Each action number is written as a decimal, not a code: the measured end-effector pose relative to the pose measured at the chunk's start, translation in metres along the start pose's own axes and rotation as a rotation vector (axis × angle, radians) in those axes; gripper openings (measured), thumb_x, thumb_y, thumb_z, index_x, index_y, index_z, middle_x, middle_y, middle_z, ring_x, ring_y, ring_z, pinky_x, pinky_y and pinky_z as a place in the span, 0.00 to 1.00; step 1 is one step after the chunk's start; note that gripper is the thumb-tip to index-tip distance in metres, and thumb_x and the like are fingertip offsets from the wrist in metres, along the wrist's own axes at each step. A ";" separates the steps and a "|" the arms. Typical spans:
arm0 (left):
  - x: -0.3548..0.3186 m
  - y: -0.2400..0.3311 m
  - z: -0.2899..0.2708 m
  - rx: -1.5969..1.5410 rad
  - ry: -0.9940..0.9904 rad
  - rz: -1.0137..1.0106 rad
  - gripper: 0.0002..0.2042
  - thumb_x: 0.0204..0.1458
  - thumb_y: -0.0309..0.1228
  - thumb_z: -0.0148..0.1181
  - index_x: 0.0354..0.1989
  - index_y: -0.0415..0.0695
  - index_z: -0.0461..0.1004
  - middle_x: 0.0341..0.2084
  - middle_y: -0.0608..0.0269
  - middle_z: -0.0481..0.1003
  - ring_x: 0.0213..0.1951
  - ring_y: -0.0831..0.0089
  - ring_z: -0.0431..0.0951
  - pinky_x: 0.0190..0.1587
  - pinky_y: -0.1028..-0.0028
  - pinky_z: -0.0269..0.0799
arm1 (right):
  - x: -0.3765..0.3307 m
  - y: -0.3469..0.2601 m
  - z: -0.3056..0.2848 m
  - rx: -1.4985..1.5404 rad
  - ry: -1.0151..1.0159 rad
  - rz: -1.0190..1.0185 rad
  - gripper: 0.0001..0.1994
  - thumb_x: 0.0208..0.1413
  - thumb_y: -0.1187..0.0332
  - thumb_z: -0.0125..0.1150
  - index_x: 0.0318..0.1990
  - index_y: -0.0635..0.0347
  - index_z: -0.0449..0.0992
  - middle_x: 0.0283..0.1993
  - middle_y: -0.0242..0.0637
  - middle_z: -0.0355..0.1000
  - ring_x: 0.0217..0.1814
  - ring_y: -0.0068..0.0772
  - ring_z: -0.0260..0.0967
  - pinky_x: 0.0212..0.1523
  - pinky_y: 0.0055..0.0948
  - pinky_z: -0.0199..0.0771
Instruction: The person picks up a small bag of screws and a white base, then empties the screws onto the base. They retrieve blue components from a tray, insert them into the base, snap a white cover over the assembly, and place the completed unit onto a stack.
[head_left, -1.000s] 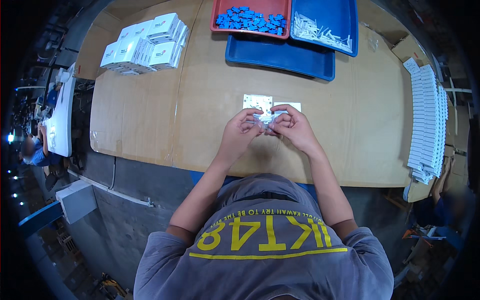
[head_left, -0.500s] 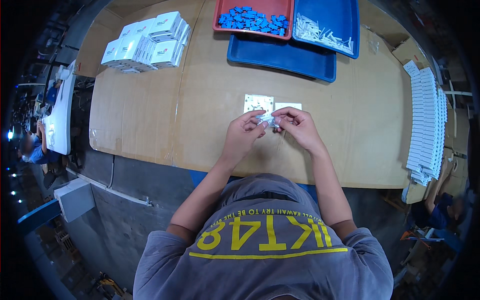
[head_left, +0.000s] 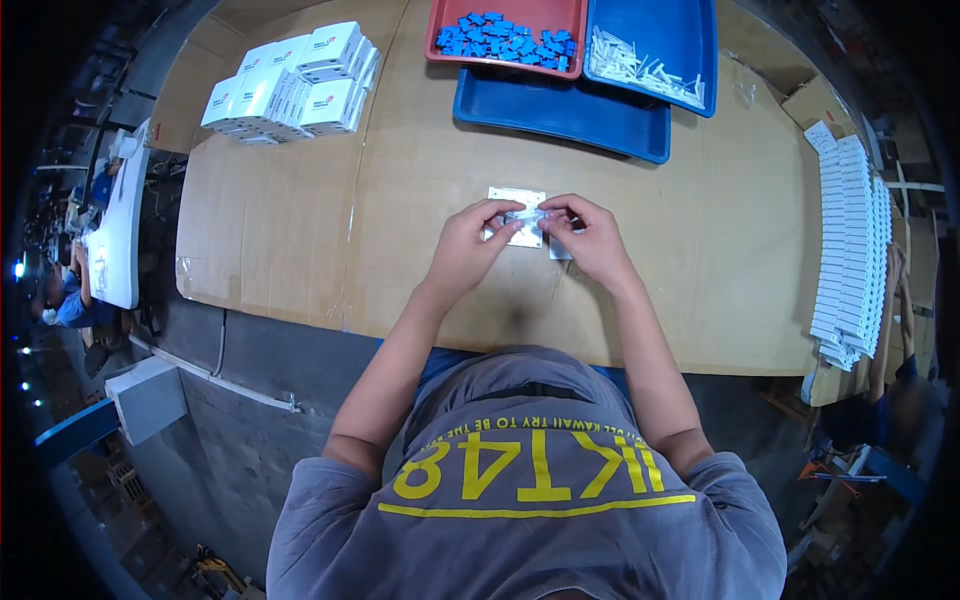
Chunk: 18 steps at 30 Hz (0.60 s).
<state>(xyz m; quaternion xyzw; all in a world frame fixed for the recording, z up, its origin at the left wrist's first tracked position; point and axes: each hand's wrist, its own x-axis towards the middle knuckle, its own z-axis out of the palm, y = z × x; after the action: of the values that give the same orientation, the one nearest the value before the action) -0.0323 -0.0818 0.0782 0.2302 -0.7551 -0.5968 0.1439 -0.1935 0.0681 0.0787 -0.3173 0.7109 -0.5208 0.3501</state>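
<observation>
Both my hands are raised over the table, pinching a small clear plastic bag (head_left: 527,214) between them. My left hand (head_left: 472,243) grips its left side with thumb and fingertips. On the other side, my right hand (head_left: 588,240) closes its thumb and index finger on the bag. What the bag contains is too small to make out. Just beneath lies a white square piece (head_left: 510,193) with small marks or holes, partly covered by my fingers and the bag. A flat white piece (head_left: 559,247) lies to its right, mostly under my right hand.
Stacked white boxes (head_left: 285,90) stand at the far left. Beyond my hands are a red tray (head_left: 500,64) of blue plastic parts, a blue tray (head_left: 650,92) of white sticks and another blue tray (head_left: 560,120). Rows of white boxes (head_left: 845,250) line the right edge; people work at both sides.
Both hands have moved slightly away from my body with the bag, now over the white square piece. The bag appears stretched flatter between my fingers.
</observation>
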 end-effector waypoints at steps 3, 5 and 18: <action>0.003 -0.007 -0.004 0.285 0.060 0.174 0.10 0.59 0.27 0.66 0.48 0.41 0.83 0.40 0.60 0.82 0.43 0.66 0.79 0.48 0.67 0.74 | 0.004 0.007 0.005 -0.126 0.025 -0.089 0.10 0.59 0.72 0.71 0.47 0.62 0.83 0.36 0.32 0.77 0.36 0.23 0.71 0.40 0.24 0.74; 0.003 -0.012 -0.006 0.357 0.076 0.218 0.10 0.59 0.29 0.66 0.47 0.41 0.83 0.41 0.59 0.82 0.44 0.62 0.79 0.50 0.64 0.73 | 0.005 0.006 0.009 -0.192 0.032 -0.154 0.10 0.59 0.71 0.71 0.46 0.63 0.83 0.38 0.34 0.78 0.37 0.27 0.73 0.41 0.27 0.75; 0.006 -0.026 -0.009 0.559 0.191 0.382 0.07 0.55 0.29 0.67 0.42 0.47 0.84 0.38 0.68 0.80 0.47 0.64 0.76 0.55 0.61 0.66 | 0.005 0.010 0.022 -0.464 0.136 -0.410 0.06 0.56 0.70 0.70 0.38 0.61 0.82 0.38 0.39 0.79 0.41 0.44 0.77 0.40 0.38 0.76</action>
<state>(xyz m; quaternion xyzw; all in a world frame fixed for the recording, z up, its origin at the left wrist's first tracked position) -0.0279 -0.0971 0.0549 0.1701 -0.9018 -0.3053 0.2542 -0.1792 0.0549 0.0631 -0.4896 0.7539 -0.4246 0.1078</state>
